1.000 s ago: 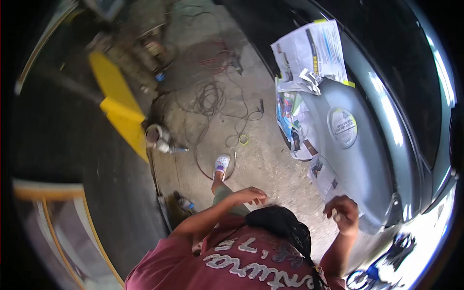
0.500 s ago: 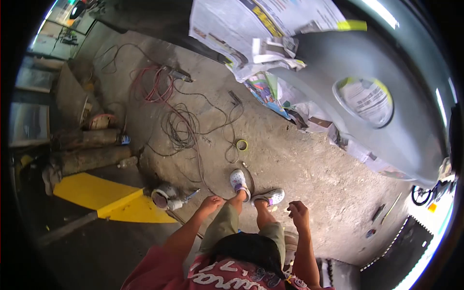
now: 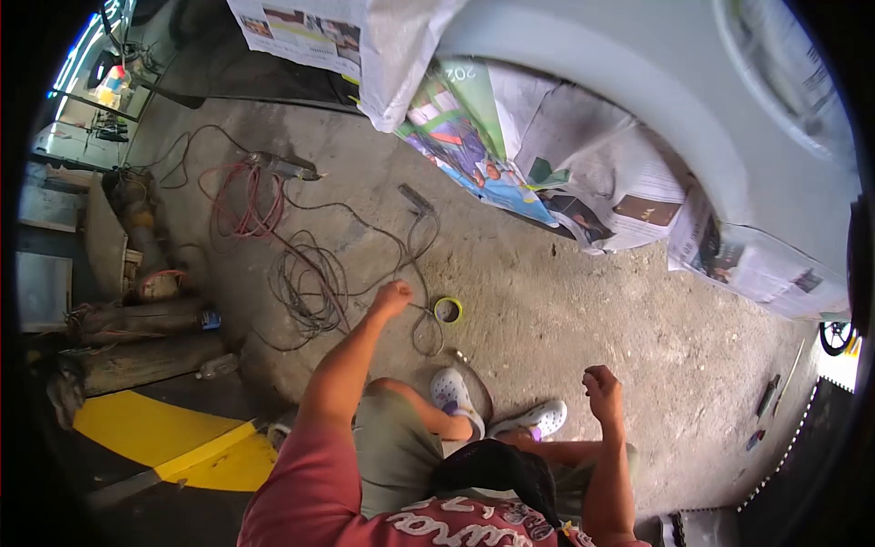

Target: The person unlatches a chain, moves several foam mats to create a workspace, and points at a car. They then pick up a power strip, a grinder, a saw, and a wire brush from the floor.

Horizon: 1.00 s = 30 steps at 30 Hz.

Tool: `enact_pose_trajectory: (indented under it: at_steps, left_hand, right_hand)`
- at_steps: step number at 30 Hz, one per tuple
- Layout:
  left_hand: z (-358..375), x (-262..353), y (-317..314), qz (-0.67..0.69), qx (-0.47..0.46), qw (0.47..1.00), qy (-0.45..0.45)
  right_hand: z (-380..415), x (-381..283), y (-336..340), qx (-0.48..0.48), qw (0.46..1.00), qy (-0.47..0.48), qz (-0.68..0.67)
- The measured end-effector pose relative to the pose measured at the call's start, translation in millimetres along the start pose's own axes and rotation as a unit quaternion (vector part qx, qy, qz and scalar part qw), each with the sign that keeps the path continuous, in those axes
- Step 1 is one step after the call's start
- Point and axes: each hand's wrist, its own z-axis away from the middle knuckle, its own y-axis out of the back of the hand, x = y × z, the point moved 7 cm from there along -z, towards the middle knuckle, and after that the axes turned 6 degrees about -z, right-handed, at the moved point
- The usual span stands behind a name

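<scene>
My left hand [image 3: 394, 299] is stretched forward over the concrete floor, its fingers curled closed and no object showing in it. Just to its right lies a roll of yellow-green masking tape [image 3: 447, 311], apart from the fingers. Thin dark cable [image 3: 314, 296] lies in loops to the left of that hand. My right hand [image 3: 603, 392] is held above the floor on the right, fingers curled inward; whether something small sits in them is hidden. Ahead is a grey car body panel [image 3: 629, 64], its lower edge masked with newspaper [image 3: 474, 155].
A coiled red hose [image 3: 251, 205] and a power tool [image 3: 284, 166] lie on the floor at left. Beyond my left elbow are old cylinders [image 3: 150, 319] and a yellow metal piece [image 3: 164, 428]. A thin rod [image 3: 788, 374] lies far right. White clogs [image 3: 451, 397] are on my feet.
I have bent lower and nearer the panel. My left hand has reached forward, close to the tape roll. My right hand has stayed at my right side, fingers still curled.
</scene>
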Motion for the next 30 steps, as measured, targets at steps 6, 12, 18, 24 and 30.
enact_pose_trajectory:
  at_steps: [6,12,18,24,30]
  left_hand:
    - [-123.8,5.1,8.2,0.018,0.127,0.992,0.002]
    - [-206.7,-1.7,-13.0,-0.002,0.278,0.961,-0.006]
    - [-194.8,40.2,-13.6,-0.039,0.266,0.962,0.05]
    - [-223.7,45.9,-56.2,-0.023,0.189,0.98,-0.064]
    - [-147.6,96.9,-29.8,-0.093,0.163,0.977,-0.102]
  right_hand:
    - [-38.8,-65.2,10.1,-0.02,0.987,0.119,0.11]
    - [-9.9,-88.0,22.9,0.021,0.967,0.183,0.174]
    - [1.9,-77.4,9.5,0.01,0.966,0.17,0.192]
    - [6.1,-79.0,11.5,0.009,0.963,0.154,0.221]
    - [5.0,-98.2,-0.6,0.003,0.958,0.208,0.199]
